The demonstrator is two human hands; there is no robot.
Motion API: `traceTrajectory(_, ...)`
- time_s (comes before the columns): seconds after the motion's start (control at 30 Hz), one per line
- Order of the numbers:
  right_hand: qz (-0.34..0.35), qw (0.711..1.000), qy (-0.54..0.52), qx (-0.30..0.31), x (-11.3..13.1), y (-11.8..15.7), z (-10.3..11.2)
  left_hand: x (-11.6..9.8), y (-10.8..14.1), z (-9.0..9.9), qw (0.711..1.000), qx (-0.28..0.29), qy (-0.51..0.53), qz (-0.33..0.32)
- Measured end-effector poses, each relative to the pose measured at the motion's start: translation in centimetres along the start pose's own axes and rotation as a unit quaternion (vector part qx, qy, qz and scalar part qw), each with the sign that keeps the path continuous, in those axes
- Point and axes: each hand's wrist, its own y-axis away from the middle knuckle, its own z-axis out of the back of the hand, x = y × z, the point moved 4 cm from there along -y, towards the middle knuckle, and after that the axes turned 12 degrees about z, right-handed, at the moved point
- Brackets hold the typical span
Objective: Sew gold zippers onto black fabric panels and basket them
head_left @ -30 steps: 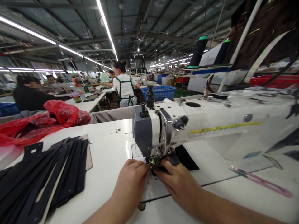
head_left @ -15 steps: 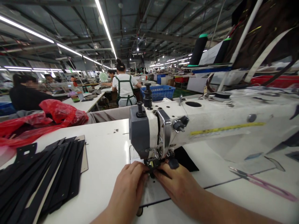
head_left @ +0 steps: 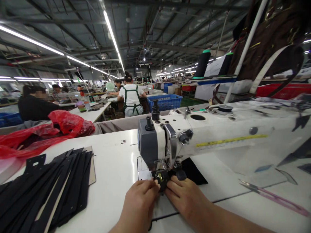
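Below the needle area of a white and grey sewing machine (head_left: 147, 139), both my hands are at a small black piece with yellow marks (head_left: 162, 179). My left hand (head_left: 139, 202) pinches its left edge between thumb and fingers. At the other edge, the fingers of my right hand (head_left: 186, 197) are bent together and press against it; their tips are partly hidden. Behind my right hand a flat black fabric piece (head_left: 195, 171) lies under the machine arm. Whether the two black pieces are joined cannot be seen.
Flat black strips (head_left: 65, 184) are piled at left on the white table (head_left: 114, 155), near a red plastic bag (head_left: 68, 124). Pink-handled thread snips (head_left: 274, 197) lie at right. Beyond are a blue basket (head_left: 167, 102) and a person in a green apron (head_left: 132, 97).
The small black piece shows more of its face and yellow marks, turned toward me. My hands sit slightly lower in view, and the whole scene has shifted down a little.
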Motion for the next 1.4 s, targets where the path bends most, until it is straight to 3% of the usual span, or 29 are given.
traceTrajectory(0.27, -0.033, 0.998, -0.038, 0.038, -0.2, 1.2, -0.9, 0.0, -0.2, -0.5, 0.993, 0.012, -0.067, -0.098)
traceTrajectory(0.5, -0.073, 0.995, -0.072, -0.009, -0.5, 0.7, 1.1, -0.3, -0.7, 0.0, 0.991, -0.001, -0.075, -0.107)
traceTrajectory(0.67, -0.09, 0.993, -0.065, -0.026, -0.7, 0.7, 1.5, 0.0, -0.6, -0.4, 0.992, 0.044, -0.074, -0.092)
traceTrajectory(0.87, -0.12, 0.988, -0.098, -0.021, -1.4, 0.9, 1.4, 0.2, -0.4, -0.8, 0.993, -0.039, -0.059, -0.093)
traceTrajectory(1.0, -0.114, 0.99, -0.081, -0.034, -1.6, 0.8, 1.5, 0.3, -0.3, -0.9, 0.994, 0.003, -0.051, -0.093)
traceTrajectory(1.07, -0.102, 0.992, -0.073, -0.018, -1.4, 0.6, 1.4, 0.4, -0.4, -0.6, 0.997, 0.027, -0.021, -0.063)
traceTrajectory(1.27, -0.026, 0.997, 0.077, 0.01, 0.2, -0.1, 1.5, 1.2, -1.4, 0.7, 0.988, 0.06, 0.064, 0.126)
traceTrajectory(1.4, -0.047, 0.997, 0.021, 0.063, 0.6, -0.5, 1.0, 1.1, -1.6, 0.8, 0.986, 0.069, 0.079, 0.128)
